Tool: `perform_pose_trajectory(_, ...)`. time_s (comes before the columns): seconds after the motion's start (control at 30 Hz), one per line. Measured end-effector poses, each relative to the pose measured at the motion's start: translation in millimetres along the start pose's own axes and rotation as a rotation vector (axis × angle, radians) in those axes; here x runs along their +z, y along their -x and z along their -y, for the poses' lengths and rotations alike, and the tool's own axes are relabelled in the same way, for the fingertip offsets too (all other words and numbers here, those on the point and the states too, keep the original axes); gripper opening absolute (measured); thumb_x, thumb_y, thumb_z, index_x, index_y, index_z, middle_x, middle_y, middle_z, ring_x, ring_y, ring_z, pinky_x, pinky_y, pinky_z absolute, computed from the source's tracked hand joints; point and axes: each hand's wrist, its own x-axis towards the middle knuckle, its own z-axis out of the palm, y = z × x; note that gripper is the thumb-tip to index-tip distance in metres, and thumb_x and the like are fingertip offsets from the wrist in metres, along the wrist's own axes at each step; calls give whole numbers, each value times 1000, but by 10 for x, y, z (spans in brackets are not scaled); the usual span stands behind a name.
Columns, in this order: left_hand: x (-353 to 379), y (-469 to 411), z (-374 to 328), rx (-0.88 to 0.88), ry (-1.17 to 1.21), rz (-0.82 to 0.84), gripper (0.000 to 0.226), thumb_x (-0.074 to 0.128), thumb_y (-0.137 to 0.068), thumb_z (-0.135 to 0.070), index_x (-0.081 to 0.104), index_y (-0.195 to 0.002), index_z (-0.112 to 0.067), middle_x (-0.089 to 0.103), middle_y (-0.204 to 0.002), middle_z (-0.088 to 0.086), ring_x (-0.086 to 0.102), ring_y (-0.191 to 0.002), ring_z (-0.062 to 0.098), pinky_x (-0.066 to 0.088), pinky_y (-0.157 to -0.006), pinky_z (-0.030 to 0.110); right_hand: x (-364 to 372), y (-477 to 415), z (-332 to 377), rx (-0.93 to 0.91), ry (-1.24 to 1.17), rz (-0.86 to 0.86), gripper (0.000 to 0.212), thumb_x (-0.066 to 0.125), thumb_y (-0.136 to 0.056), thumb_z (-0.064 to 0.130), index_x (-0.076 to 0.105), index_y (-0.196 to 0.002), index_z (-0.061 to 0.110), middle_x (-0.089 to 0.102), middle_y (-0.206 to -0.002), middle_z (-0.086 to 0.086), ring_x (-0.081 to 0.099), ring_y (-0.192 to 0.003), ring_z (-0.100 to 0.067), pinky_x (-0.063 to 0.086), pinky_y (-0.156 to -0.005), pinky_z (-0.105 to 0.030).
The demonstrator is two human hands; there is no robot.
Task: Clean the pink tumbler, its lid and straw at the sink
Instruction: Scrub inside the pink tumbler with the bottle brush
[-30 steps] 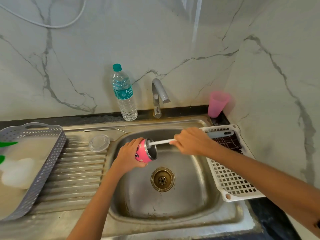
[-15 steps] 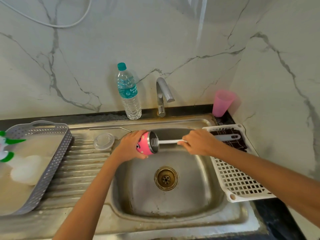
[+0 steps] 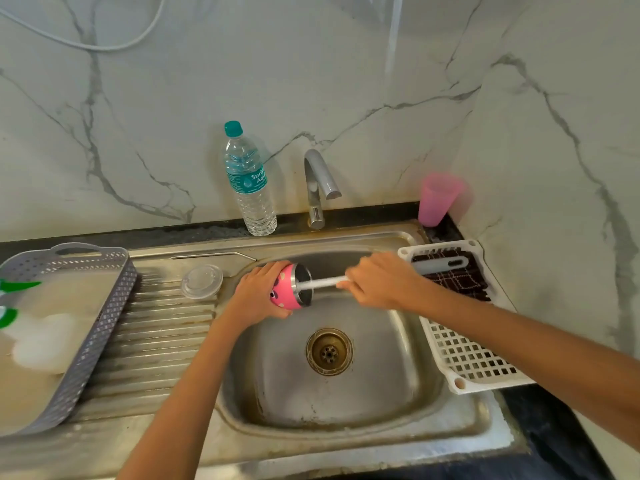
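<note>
Over the steel sink (image 3: pixel 277 375), a person is scrubbing inside the pink tumbler (image 3: pixel 284 295) w/ a thin white brush handle (image 3: pixel 322 282). The left hand (image 3: pixel 258 294) is wrapping fingers & thumb round the tumbler body, holding it on its side, mouth facing right. The right hand (image 3: pixel 379 280) is gripping the handle's far end, fingers curled round it. The other end is going into the steel mouth, so the brush head is hiding inside.

Doing this step well, by my judgement: the left hand should be gripping firmly so the tumbler isn't twisting or slipping, esp. if wet. The right hand should be pushing the brush to the base & turning it, so the bristles are sweeping the whole wall & rim, not one strip. No water is showing at the tap (image 3: pixel 318 181), so rinsing is prob. coming later.

The tumbler is sitting in the left hand, above the basin's back-left corner. The right hand is hovering near it on the right, linking to it via the handle only. The clear lid (image 3: pixel 202 281) & metal straw (image 3: pixel 214 255) are lying on the drainboard, left of both hands, w/ neither hand touching them.
</note>
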Motion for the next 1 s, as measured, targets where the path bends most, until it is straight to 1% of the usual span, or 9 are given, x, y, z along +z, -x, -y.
perform_pose_trajectory(0.07,-11,-1,3,18,22,-24,99,81,-53,-47,41,-140,-21,54,-133,2,51,-121,24,40,-105,45,-84,-66,-93,60,41,-32,44,30,-101,46,52,-74,21,45,-59,6,40,-49,-8,31,-51,-23)
perform_pose_trajectory(0.23,-120,-57,-3,77,-44,-82,96,87,-58,-38,41,-140,-20,53,-131,1,51,-118,24,39,-103,41,78,59,61,59,-12,47,48,28,-101,45,59,-77,17,56,-63,1,54,-56,-15,42,-56,-29)
perform_pose_trajectory(0.37,-57,-39,1,71,-18,-86,96,88,-57,-37,42,-140,-19,55,-129,2,54,-113,25,45,-99,46,-100,-41,-46,85,19,-32,45,29,-101,45,54,-73,21,46,-58,6,42,-49,-9,36,-52,-24)
perform_pose_trajectory(0.47,-94,-56,-15,71,-21,-137,96,88,-58,-39,42,-140,-20,55,-130,2,55,-115,24,46,-99,45,-42,-13,-113,149,15,-8,46,29,-101,47,55,-73,21,48,-59,6,45,-51,-10,38,-54,-24)
perform_pose_trajectory(0.6,-85,-38,-23,73,5,-109,96,83,-56,-48,41,-139,-21,55,-130,1,54,-114,22,47,-99,43,-11,84,99,15,-53,17,45,30,-101,44,52,-71,19,47,-57,4,49,-52,-13,44,-57,-29)
perform_pose_trajectory(0.73,-29,-3,-29,92,-2,-127,95,84,-57,-44,40,-139,-24,55,-128,-1,54,-113,20,48,-97,44,-154,-35,-132,108,-5,-20,45,31,-101,48,45,-66,23,42,-56,7,38,-47,-8,31,-49,-23)
perform_pose_trajectory(0.87,-81,2,22,99,-35,-185,95,88,-58,-37,43,-139,-19,55,-130,3,54,-115,23,45,-97,40,-50,97,0,57,-1,13,47,30,-101,47,54,-71,20,49,-58,5,49,-51,-12,46,-55,-29)
perform_pose_trajectory(0.93,-79,22,43,75,-20,-148,96,89,-58,-35,42,-140,-18,55,-131,3,53,-115,22,46,-98,40,-82,86,58,5,1,-19,45,29,-101,46,52,-71,21,46,-57,6,45,-49,-11,42,-52,-26)
perform_pose_trajectory(1.0,-54,23,15,78,-21,-140,96,89,-58,-34,42,-140,-18,55,-131,3,53,-115,22,45,-99,42,-151,-14,-53,83,14,-51,44,30,-101,47,50,-69,23,43,-56,7,39,-47,-8,33,-48,-23)
